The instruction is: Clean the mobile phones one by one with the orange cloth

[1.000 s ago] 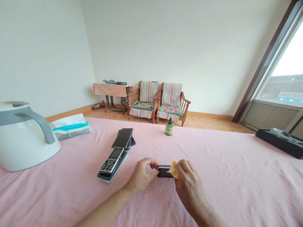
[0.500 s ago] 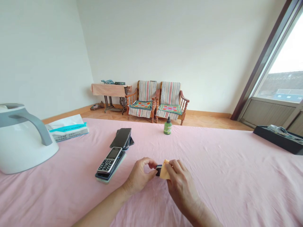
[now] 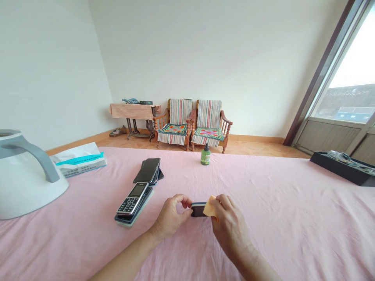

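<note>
A small dark mobile phone (image 3: 198,210), its screen side facing me, is between my two hands just above or on the pink cloth; I cannot tell whether it touches the cloth. My left hand (image 3: 173,216) pinches the phone's left end between thumb and fingers. In my right hand (image 3: 230,220) is a yellow wiping cloth (image 3: 209,207) with a zigzag edge, folded over the phone's right end and hiding it. To the left, a silver-and-black keypad phone (image 3: 132,200) lies on top of other phones. Behind it is a stack of black smartphones (image 3: 148,170).
A white kettle (image 3: 26,183) with a grey handle stands at the left, near a tissue pack (image 3: 83,160). A green spray bottle (image 3: 205,155) stands near the far edge of the pink tablecloth (image 3: 278,218). A black box (image 3: 336,168) holding cables lies at the far right.
The right hand and yellow cloth have shifted right along the phone, uncovering more of its screen. The left hand keeps its pinch. The whole view has shifted slightly.
</note>
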`<state>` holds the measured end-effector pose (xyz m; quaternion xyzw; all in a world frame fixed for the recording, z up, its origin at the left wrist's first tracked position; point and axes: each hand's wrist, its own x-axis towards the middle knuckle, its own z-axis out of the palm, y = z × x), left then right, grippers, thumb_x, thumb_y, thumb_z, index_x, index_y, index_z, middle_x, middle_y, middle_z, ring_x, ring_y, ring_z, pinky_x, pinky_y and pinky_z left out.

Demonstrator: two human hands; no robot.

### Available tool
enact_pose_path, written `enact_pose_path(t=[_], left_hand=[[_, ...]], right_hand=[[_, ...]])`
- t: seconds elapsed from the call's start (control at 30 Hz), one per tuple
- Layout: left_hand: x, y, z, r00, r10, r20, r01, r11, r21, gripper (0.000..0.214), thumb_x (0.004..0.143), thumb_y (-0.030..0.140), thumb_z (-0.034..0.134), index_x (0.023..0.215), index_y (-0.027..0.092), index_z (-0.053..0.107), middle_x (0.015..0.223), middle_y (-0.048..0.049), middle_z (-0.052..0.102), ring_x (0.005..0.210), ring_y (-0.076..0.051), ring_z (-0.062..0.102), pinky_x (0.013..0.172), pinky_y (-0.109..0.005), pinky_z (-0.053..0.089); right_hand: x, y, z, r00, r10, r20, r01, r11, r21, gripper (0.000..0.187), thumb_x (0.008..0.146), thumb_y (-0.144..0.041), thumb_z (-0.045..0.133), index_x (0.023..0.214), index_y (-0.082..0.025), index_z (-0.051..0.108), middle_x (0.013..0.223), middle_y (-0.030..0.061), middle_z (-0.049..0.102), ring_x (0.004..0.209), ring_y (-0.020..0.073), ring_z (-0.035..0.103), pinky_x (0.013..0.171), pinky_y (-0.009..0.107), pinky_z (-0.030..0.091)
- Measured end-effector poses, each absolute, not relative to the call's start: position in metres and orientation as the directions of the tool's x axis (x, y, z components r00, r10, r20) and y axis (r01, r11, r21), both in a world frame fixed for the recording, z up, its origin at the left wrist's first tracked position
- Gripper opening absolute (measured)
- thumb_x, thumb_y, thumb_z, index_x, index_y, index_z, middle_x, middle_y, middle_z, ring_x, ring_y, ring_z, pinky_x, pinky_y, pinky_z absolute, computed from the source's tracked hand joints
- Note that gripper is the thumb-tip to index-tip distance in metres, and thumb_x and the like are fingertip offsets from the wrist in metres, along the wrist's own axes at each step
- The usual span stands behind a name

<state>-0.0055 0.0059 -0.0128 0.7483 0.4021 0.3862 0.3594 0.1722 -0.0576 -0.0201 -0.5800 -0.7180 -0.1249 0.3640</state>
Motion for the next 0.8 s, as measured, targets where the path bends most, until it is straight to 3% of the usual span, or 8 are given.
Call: enact_pose_path(t=[0.2, 0.37, 0.5, 0.63, 0.8], left_hand=[[-0.006, 0.008, -0.018, 0.401, 0.867, 0.297, 0.297, -0.429, 0.853, 0.007, 0.069, 0.014, 0.059, 0.073, 0.016, 0.063, 0.072, -0.0019, 0.064, 0.073, -0.017, 0.059, 0.072, -0.027, 0.045], [-0.003, 0.007, -0.022, 0.441, 0.843, 0.307, 0.251, -0.444, 0.86, 0.023, 0.072, 0.011, 0.054, 0.092, 0.018, 0.061, 0.081, -0.002, 0.065, 0.076, -0.015, 0.061, 0.07, -0.024, 0.047], [-0.001, 0.007, -0.022, 0.455, 0.836, 0.307, 0.232, -0.444, 0.865, 0.017, 0.072, 0.013, 0.056, 0.088, 0.018, 0.062, 0.079, -0.0018, 0.064, 0.076, -0.014, 0.061, 0.072, -0.024, 0.048], [-0.001, 0.008, -0.022, 0.462, 0.833, 0.305, 0.209, -0.436, 0.875, 0.013, 0.072, 0.016, 0.057, 0.084, 0.017, 0.063, 0.078, -0.0018, 0.065, 0.075, -0.014, 0.061, 0.074, -0.026, 0.049], [-0.001, 0.01, -0.022, 0.451, 0.838, 0.307, 0.192, -0.427, 0.883, 0.015, 0.072, 0.017, 0.057, 0.086, 0.016, 0.063, 0.08, -0.0023, 0.065, 0.074, -0.015, 0.061, 0.074, -0.027, 0.05]], right_hand=[[0.183, -0.058, -0.021, -0.008, 0.768, 0.641, 0.901, 0.283, -0.328, 0.036, 0.067, 0.002, 0.041, 0.091, -0.017, 0.06, 0.083, 0.0071, 0.054, 0.078, 0.0201, 0.053, 0.068, 0.031, 0.046], [0.172, -0.059, -0.022, -0.062, 0.779, 0.624, 0.845, 0.374, -0.383, 0.049, 0.065, 0.004, 0.038, 0.104, -0.017, 0.059, 0.088, 0.0083, 0.057, 0.081, 0.0198, 0.055, 0.071, 0.031, 0.048], [0.191, -0.056, -0.021, 0.133, 0.772, 0.621, 0.8, 0.286, -0.527, 0.037, 0.065, -0.003, 0.042, 0.091, -0.017, 0.064, 0.084, 0.0065, 0.059, 0.074, 0.0178, 0.058, 0.067, 0.028, 0.047], [0.213, -0.051, -0.024, 0.366, 0.794, 0.486, 0.692, 0.117, -0.713, 0.023, 0.069, -0.014, 0.045, 0.074, -0.017, 0.067, 0.07, 0.0024, 0.06, 0.059, 0.0153, 0.057, 0.056, 0.024, 0.043], [0.219, -0.046, -0.036, 0.386, 0.831, 0.4, 0.719, 0.0, -0.695, 0.02, 0.068, -0.017, 0.043, 0.057, -0.018, 0.06, 0.058, -0.0003, 0.056, 0.05, 0.0125, 0.052, 0.048, 0.022, 0.035]])
